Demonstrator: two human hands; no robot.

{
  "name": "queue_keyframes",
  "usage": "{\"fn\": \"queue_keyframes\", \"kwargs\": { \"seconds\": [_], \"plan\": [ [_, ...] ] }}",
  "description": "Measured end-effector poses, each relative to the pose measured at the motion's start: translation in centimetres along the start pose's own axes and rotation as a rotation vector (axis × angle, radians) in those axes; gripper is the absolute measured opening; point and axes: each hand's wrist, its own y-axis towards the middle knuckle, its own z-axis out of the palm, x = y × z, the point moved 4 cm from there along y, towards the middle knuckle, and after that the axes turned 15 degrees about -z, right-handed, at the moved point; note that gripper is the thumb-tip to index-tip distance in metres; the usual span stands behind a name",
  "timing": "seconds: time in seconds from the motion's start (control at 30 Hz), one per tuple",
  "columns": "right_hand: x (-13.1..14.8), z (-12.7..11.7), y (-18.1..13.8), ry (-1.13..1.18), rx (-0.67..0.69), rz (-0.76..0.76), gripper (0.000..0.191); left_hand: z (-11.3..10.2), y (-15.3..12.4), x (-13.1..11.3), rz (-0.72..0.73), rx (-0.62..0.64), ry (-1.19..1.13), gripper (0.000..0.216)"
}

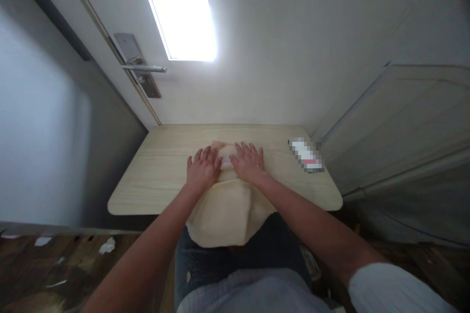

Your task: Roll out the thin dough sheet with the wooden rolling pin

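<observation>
A pale yellow-beige cloth (223, 210) lies partly on the light wooden table (157, 176) and hangs over its front edge onto my lap. At its far end is a folded pinkish part (226, 155), between my two hands. My left hand (203, 168) rests palm down on the cloth's left side, fingers spread forward. On the right side, my right hand (248, 160) presses flat in the same way, its thumb near the pinkish part. What lies under both palms is hidden.
A blurred-out phone-like item (306, 155) lies at the table's right end. Behind the table stands a white door with a metal handle (145, 68) and a bright window pane. Scraps of paper (107, 245) litter the floor at lower left.
</observation>
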Motion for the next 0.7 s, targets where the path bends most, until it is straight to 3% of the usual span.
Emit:
{"fn": "queue_keyframes", "kwargs": {
  "seconds": [0.13, 0.33, 0.53, 0.7],
  "plan": [
    [0.9, -0.9, -2.5, 0.035, 0.016, -0.033, 0.06, -0.1, -2.5, 0.4, 0.045, 0.063, -0.034, 0.058],
    [1.4, -1.5, -5.5, 0.104, 0.021, -0.109, 0.055, 0.2, -5.5, 1.2, 0.07, 0.025, -0.158, 0.047],
    [1.4, -2.2, -5.6, 0.127, -0.032, -0.176, 0.043, -0.5, -5.7, 0.4, 0.114, -0.041, -0.205, 0.034],
    [1.0, -3.0, -5.0, 0.099, -0.077, -0.332, 0.034, -2.1, -5.0, 0.1, 0.156, -0.102, -0.278, 0.028]
  ]
}}
